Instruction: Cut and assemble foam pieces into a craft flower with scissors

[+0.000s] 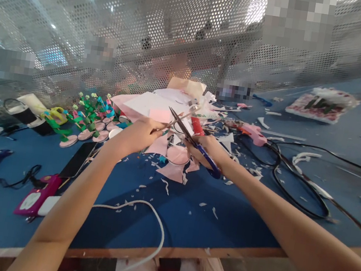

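Observation:
My right hand (210,151) is closed around a pair of scissors (184,129) with blue handles; the dark blades are parted and point up and to the left. My left hand (141,136) is pinched close to the blade tips, on something thin that I cannot make out. A small pink paper piece (159,114) shows just beyond its fingers. Beneath the hands lie a round pink piece (178,154) and cut pink paper (172,173), among white scraps. A red roll-like thing (197,126) is behind the scissors.
White and pink sheets (158,102) are heaped against a perforated metal screen (179,26). Green craft plants on round pink bases (85,135) stand left, near a phone (78,159). A pink glue gun (255,134) with black cable lies right. A white cable (155,215) crosses the front.

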Tool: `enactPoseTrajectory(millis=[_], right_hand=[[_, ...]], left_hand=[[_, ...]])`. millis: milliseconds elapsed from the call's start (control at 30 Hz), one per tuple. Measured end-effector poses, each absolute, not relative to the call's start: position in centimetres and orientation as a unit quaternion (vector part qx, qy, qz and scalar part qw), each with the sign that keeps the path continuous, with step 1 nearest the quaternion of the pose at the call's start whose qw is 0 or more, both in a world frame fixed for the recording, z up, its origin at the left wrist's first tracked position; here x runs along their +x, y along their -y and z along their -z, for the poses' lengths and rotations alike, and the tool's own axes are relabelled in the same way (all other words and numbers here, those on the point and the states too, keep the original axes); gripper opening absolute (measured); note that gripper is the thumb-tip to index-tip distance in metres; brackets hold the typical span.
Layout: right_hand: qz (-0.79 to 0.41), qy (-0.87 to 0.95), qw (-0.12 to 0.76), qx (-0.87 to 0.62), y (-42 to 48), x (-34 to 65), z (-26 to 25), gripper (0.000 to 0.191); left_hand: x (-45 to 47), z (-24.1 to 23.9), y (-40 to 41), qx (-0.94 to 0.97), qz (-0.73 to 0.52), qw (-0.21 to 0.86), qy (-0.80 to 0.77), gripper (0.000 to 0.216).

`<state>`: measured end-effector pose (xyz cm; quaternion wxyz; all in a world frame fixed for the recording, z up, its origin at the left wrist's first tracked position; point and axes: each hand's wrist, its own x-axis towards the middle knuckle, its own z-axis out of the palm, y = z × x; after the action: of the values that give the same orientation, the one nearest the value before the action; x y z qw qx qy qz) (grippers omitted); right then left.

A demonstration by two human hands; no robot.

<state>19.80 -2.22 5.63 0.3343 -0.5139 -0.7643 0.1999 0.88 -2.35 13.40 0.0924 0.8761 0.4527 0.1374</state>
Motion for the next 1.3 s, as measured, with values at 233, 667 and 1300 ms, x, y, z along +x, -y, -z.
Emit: enactPoseTrajectory(millis=[233,667,1300], right_hand=[[-0.212,0.765,0.328,-0.512,2.1,20.2,-5.7,0.042],[-0.204,0.744,0.387,-0.505,2.0,19.5,-4.6,0.037],[-0.231,0.758,0.402,-0.459,1.8,19.0,-4.3,0.032]], left_hand=[[1.4,-12.7,2.4,0.884,-0.122,0.089,-0.443,0.026],[1.3,-13.8,3.3,0.883,-0.151,0.068,-0.438,0.032],[1.2,-14.3,3.7,0.876,-0.115,0.014,-0.469,0.031]])
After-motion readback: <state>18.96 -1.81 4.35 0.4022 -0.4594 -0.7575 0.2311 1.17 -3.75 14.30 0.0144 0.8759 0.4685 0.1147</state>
